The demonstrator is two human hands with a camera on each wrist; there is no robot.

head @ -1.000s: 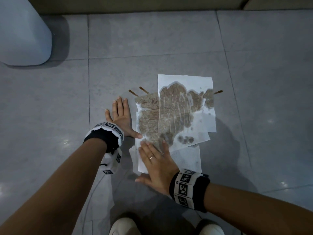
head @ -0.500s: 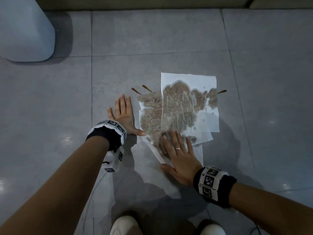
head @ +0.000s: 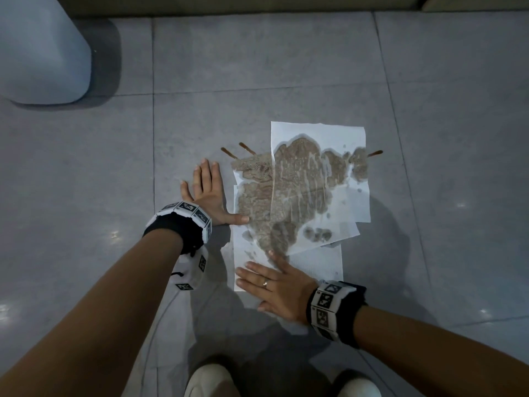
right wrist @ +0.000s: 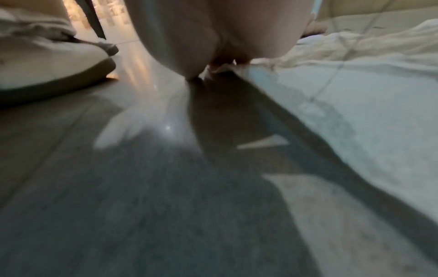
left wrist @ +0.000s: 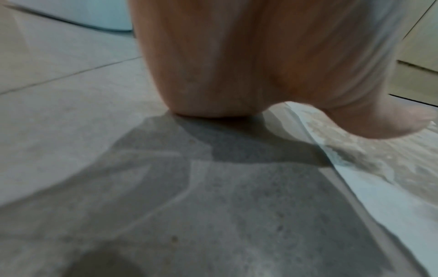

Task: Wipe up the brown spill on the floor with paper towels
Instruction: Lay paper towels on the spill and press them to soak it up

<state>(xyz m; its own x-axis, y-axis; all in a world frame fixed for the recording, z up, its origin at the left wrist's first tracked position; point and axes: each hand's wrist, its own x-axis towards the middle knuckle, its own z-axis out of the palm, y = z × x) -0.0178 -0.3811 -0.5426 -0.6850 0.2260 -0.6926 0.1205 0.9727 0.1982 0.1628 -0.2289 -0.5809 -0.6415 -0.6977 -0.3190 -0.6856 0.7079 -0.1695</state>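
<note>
Here, paper towels (head: 315, 196) on floor (head: 286, 67) hide most of brown spill (head: 230, 152). Left hand (head: 207, 193) flat, released, beside towels; right hand (head: 276, 285) flat, pressing near edge. Wrist views blurred; no readable writing.

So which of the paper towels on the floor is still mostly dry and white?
The nearest paper towel, the one under the right hand. It shows only small spots, while the two sheets farther away are soaked brown across most of their middle.
</note>
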